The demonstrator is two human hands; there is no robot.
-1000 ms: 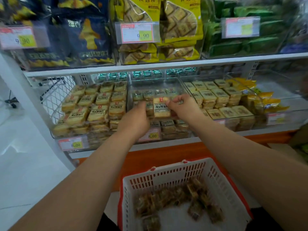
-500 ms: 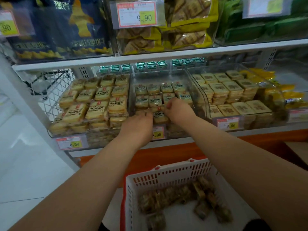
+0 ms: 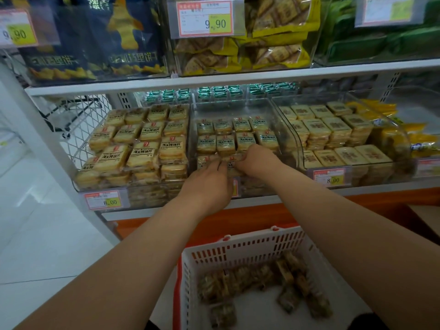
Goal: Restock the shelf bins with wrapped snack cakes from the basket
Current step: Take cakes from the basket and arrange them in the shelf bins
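Up at the lower shelf, both hands reach into the middle clear bin [image 3: 289, 139]. The left hand [image 3: 209, 182] and the right hand [image 3: 258, 160] meet at the bin's front row, and together their curled fingers pinch one wrapped snack cake [image 3: 232, 160] from either side, holding it just above the packs stacked at the front. Behind it, two tidy rows of the same cakes [image 3: 238, 136] fill the bin's middle; the back part stands bare. A fuller bin of larger packs [image 3: 140, 148] sits just to the left, and another bin of flat square packs [image 3: 333, 136] to the right. Price tags reading 8.00 [image 3: 104, 201] hang on the bin fronts. Below, between the forearms, a white basket [image 3: 247, 246] with red trim holds a loose scatter of darker wrapped cakes [image 3: 262, 284] on its floor.
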